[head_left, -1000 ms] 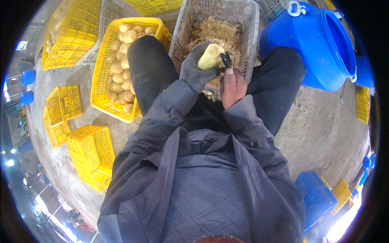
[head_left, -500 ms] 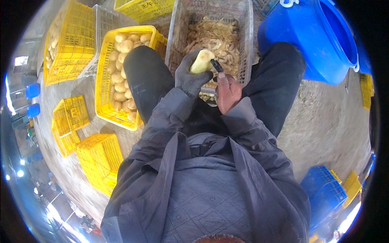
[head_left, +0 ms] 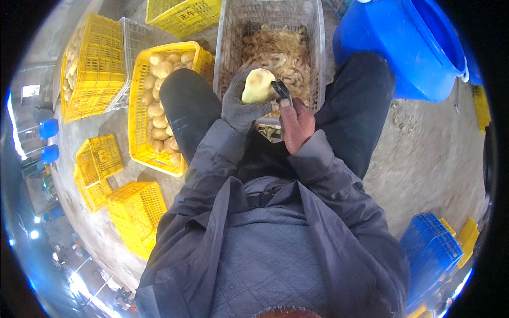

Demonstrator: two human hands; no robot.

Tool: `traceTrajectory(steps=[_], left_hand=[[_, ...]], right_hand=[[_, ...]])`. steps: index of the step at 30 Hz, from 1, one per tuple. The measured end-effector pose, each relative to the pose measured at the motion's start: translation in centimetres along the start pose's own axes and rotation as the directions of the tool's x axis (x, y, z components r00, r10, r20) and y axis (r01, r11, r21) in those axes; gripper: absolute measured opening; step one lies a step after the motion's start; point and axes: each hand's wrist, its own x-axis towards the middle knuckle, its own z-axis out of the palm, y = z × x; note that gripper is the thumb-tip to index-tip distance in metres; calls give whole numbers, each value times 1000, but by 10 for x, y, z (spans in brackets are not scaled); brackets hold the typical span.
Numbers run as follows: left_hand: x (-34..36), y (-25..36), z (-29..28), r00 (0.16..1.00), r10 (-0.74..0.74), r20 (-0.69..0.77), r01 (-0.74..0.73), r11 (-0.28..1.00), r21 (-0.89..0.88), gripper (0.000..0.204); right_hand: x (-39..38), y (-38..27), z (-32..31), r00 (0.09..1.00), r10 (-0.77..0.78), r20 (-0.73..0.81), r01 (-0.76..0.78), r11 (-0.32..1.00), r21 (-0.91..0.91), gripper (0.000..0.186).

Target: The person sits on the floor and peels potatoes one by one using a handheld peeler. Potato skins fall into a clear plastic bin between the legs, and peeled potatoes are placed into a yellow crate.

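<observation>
My left hand [head_left: 239, 106], in a dark grey knitted glove, is closed round a mostly peeled potato [head_left: 258, 87]. The potato is pale yellow, with a brownish patch on its far end. In my bare right hand [head_left: 298, 122] is a black-handled peeler [head_left: 281, 90], its head close against the potato's right side; the blade itself is too small to make out. Both hands are between my knees, over the near end of a grey crate [head_left: 225, 32]. Inside that crate lies a heap of peelings [head_left: 278, 50].
A yellow crate [head_left: 139, 114] of potatoes stands by my left knee, with a fuller stacked yellow crate [head_left: 98, 66] beyond it. To the right is a big blue barrel [head_left: 392, 53]. More yellow crates [head_left: 137, 214] are at the left; a blue crate [head_left: 430, 244] sits at lower right.
The potato has been turned in my left hand, so its brown-patched end shows more. My right hand and the peeler have shifted slightly down along its side.
</observation>
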Motion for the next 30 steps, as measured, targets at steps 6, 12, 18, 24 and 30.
traceTrajectory(steps=[6, 12, 18, 24, 30], left_hand=[[-1, 1, 8, 990, -26, 135, 56, 974, -219, 66], [-3, 13, -6, 990, -97, 103, 114, 979, -167, 73], [-7, 45, 1, 971, 212, 109, -238, 859, 454, 64], [-8, 48, 6, 933, 311, 179, -352, 701, 620, 63], [-9, 48, 7, 870, 424, 254, -475, 575, 666, 63]], right_hand=[[-16, -28, -2, 997, -69, 33, 72, 993, -90, 40], [-16, -15, -2, 983, -168, 66, 168, 986, 19, 37], [-14, -32, -19, 986, -150, 68, 153, 988, -36, 35], [-1, -57, -44, 958, -204, 200, 243, 951, -193, 32], [-3, -56, -61, 958, -127, 257, 180, 965, -192, 31]])
